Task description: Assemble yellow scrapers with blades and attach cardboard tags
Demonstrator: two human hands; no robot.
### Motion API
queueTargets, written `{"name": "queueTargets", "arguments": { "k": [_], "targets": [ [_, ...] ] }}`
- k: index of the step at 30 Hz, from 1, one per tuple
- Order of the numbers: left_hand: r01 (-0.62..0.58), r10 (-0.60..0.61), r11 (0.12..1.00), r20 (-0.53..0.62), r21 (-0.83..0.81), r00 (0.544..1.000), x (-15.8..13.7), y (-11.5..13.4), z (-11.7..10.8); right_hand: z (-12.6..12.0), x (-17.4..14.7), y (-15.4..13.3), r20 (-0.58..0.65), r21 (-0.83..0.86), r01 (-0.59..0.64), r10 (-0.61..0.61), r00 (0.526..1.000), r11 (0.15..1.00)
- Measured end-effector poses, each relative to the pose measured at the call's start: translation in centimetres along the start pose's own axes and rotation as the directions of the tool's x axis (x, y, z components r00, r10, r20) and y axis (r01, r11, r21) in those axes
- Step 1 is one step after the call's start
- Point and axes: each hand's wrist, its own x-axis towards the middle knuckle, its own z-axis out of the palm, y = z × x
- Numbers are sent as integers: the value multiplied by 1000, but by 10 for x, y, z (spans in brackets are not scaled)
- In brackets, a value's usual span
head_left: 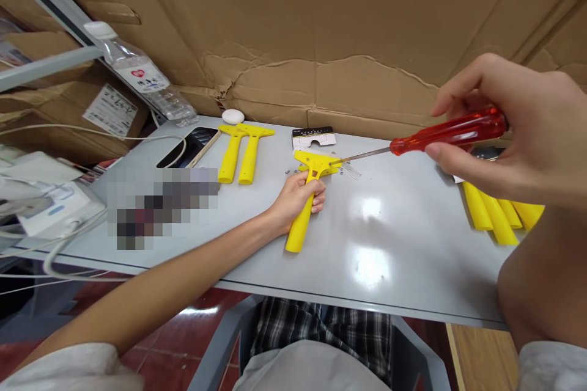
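My left hand [298,200] is wrapped round the neck of a yellow plastic scraper [300,229], its wide head pointing away from me. In my right hand [513,128] is a screwdriver [444,132] with a clear red handle, held between thumb and fingers. The screwdriver's tip meets the right side of the scraper's head, where a small screw hole seems to be. Around that head lie another yellow piece, small screws and a thin metal blade [351,171]. Just behind sits a black and white blade packet [314,137].
Two yellow scrapers [248,156] rest left of centre, near a white oval object [233,116] and a phone [195,146]. A plastic bottle [142,76] leans at the back left. More yellow handles [490,214] lie at right. Cardboard [321,24] walls the table's back.
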Motion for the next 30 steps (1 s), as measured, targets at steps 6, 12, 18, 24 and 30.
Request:
{"name": "queueTargets", "arguments": {
  "k": [6, 12, 18, 24, 30],
  "targets": [
    [-5, 6, 1000, 2, -23, 1000, 1, -1, 0, -2, -7, 11, -29, -77, 14, -17, 999, 997],
    [-5, 6, 1000, 19, -25, 1000, 1, 0, -1, 3, -7, 15, -66, -109, 9, -16, 998, 994],
    [1, -1, 999, 14, -35, 1000, 0, 0, -1, 2, -11, 17, -99, -67, -38, 31, 995, 997],
    [0, 0, 1000, 14, -20, 1000, -1, 1, 1, 0, -9, 13, -95, -106, -49, 39, 995, 993],
    [7, -7, 1000, 11, -7, 1000, -1, 1, 1, 4, -6, 10, -66, -51, -32, 28, 997, 998]
  ]
}}
